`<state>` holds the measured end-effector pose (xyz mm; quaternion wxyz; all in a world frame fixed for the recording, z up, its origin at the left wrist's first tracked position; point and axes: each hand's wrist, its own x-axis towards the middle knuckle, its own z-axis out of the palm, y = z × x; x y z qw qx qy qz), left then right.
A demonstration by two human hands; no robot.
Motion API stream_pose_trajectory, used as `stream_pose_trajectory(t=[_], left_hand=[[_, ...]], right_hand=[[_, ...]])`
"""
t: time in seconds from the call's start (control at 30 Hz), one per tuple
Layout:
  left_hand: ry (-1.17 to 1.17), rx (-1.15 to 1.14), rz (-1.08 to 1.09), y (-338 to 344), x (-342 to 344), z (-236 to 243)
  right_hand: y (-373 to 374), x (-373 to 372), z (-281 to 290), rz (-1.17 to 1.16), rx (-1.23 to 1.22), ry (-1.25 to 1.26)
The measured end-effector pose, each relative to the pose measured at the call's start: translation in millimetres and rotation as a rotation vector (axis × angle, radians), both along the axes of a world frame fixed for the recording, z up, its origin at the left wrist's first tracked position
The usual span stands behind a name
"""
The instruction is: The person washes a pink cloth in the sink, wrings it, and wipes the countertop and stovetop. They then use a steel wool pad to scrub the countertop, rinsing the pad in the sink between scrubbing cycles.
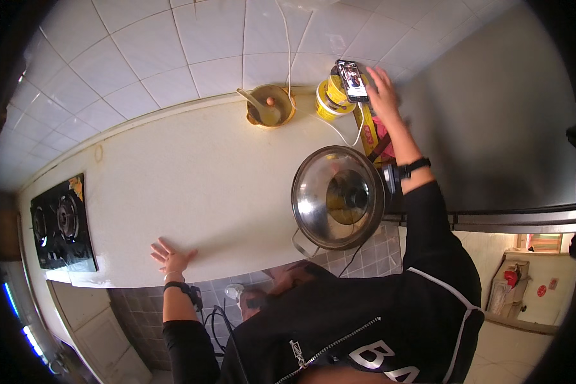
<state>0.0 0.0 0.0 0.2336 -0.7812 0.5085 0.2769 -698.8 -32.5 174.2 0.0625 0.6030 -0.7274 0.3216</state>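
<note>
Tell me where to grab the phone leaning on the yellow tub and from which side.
Grip the phone by its two long edges near the upper end, coming from the right, where the right hand already touches it. It stands tilted, screen out, against the yellow tub, so its back and lower end are blocked, and a white cable runs below it.

The pot lid (pixel 338 197) is polished metal — mirror-bright, throwing back the room. The counter (pixel 192 185) looks smooth and matt, a pale stone-like slab. Wall tiles (pixel 147 45) are glazed ceramic, faintly glossy. The gas hob (pixel 61 224) has a black glass-like sheen. The yellow tub (pixel 331 97) seems plastic; the phone (pixel 352 80) screen is glossy — the jacket sleeve (pixel 432 237) matt cloth
</note>
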Motion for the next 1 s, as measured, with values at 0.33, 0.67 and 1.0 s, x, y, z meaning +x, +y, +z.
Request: stream_pose_trajectory(t=[0.33,0.67,1.0], left_hand=[[-0.006,-0.407,0.101,13,-34,-22],[0.156,-0.607,-0.272,65,63,-9],[0.178,-0.525,0.446,300,452,26]], right_hand=[[172,315,11,0.605,0.272,-0.757],[175,451,-195,0.410,0.658,-0.208],[119,585,-243,0.148,0.569,0.232]])
